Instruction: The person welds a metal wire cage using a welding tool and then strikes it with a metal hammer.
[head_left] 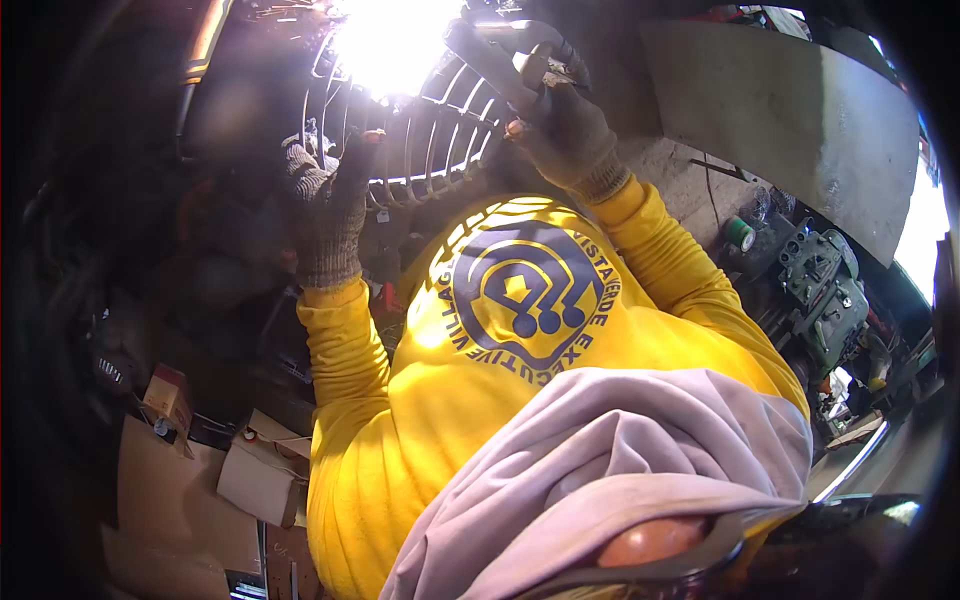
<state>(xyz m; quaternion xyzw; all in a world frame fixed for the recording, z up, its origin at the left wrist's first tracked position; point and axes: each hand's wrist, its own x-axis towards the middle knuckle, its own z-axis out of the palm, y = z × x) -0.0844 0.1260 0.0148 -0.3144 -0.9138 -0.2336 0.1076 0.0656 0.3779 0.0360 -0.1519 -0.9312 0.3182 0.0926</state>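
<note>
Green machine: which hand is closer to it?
Right. The right hand, gripping a tool, is up-left of the green machine; the left hand is farther left, by the metal bars.

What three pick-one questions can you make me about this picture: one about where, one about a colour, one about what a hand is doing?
1. Where do the cardboard boxes lie?
A. lower left of the picture
B. upper right
C. in a hand

2. What colour are the sleeves?
A. red
B. yellow
C. blue

3. What is the right hand doing?
A. hanging open
B. gripping a metal tool
C. resting on a box

Answers:
1 A, the boxes sit low on the left, below the elbow.
2 B, both arms are covered in yellow.
3 B, the gloved fingers wrap round the tool, up by the curved metal bars.
</note>
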